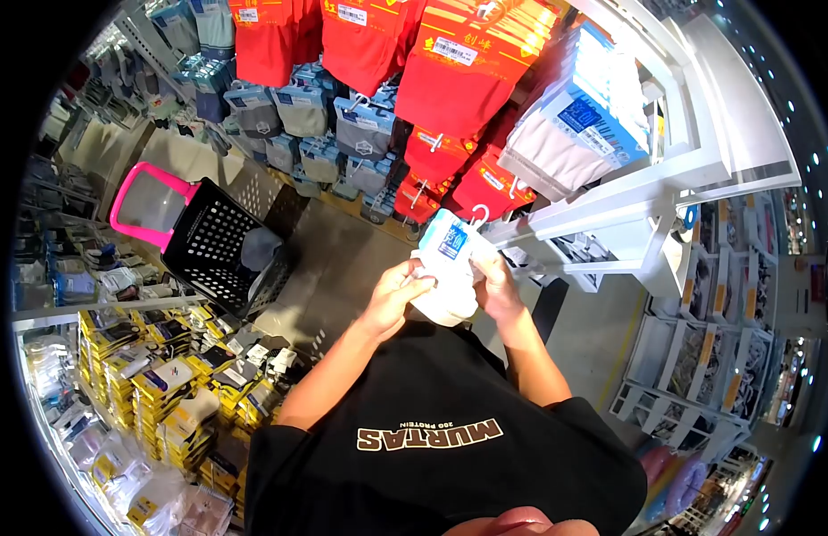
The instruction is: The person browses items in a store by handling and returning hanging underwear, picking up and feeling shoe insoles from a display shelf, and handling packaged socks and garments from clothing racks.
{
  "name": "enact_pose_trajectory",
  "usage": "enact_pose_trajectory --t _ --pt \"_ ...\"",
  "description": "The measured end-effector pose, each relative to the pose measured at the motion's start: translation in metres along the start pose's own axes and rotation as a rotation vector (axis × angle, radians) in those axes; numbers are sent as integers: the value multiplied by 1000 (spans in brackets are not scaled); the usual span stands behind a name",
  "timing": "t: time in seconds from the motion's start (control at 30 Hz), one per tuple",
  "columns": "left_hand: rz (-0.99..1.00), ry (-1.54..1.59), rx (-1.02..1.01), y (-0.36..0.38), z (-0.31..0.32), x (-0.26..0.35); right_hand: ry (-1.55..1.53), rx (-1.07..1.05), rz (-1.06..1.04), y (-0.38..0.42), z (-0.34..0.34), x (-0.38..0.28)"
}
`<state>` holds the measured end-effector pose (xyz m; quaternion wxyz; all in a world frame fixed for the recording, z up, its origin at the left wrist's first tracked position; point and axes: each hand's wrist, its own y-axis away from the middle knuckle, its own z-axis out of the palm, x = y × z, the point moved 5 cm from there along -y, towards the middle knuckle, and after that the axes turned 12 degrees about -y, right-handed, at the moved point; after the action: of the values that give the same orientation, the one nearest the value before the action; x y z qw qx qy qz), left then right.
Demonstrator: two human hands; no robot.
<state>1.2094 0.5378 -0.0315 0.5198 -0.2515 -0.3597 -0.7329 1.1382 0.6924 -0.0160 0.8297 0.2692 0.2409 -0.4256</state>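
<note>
Between my two hands, in front of my chest, is a pack of white socks (444, 299) with a blue and white header card and a small white hanger hook at its top. My left hand (394, 299) grips the pack's left side, thumb lying across the front. On the opposite side my right hand (497, 284) is closed around the edge near the card. The fingers behind the pack are hidden. Just beyond it hang red sock packs (496, 183) and light-coloured sock packs (557, 147) with blue cards.
A black shopping basket (219, 234) with a pink handle stands on the floor at left, something grey inside. Yellow-labelled packs (164, 380) fill a bin at lower left. A white rack frame (602, 207) juts out at right, and shelves (700, 304) stand behind it.
</note>
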Motion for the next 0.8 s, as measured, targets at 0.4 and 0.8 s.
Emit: enact_pose_trajectory --t 0.4,0.8 --pt "-58 -340 327 9 -49 -27 395 81 -1026 14 63 -194" --pt "-67 -338 342 12 -52 -36 589 319 -995 -23 48 -172"
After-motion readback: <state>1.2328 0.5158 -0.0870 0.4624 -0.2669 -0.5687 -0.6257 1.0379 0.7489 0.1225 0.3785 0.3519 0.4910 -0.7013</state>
